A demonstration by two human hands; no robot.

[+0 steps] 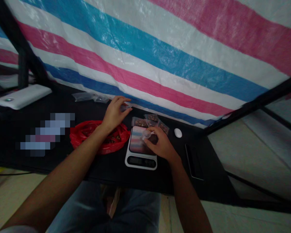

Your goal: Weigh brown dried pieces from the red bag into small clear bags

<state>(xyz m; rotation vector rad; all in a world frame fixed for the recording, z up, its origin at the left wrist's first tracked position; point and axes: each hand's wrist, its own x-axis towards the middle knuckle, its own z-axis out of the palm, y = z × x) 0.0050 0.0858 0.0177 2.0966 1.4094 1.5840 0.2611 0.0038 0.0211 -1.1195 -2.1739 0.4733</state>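
My right hand (160,142) is over the digital kitchen scale (140,163), fingers closed on a small clear plastic piece (146,134) above its shiny plate. Whether that piece is a bag or a little cup is hard to tell. My left hand (116,111) reaches past the red plastic bag (79,142), thumb and fingers apart. Thin clear plastic (126,106) shows beside its fingertips. Dark reddish-brown bits, too small to name, lie inside the open red bag. Behind the scale are several small zip bags (140,122) filled with similar bits.
Clear plastic bags (83,96) lie along the back of the black table (106,176). At right are a white oval object (177,133) and a dark phone-like slab (194,161). A white device (24,96) and a blurred-out patch are at left. A striped sheet (145,64) hangs behind.
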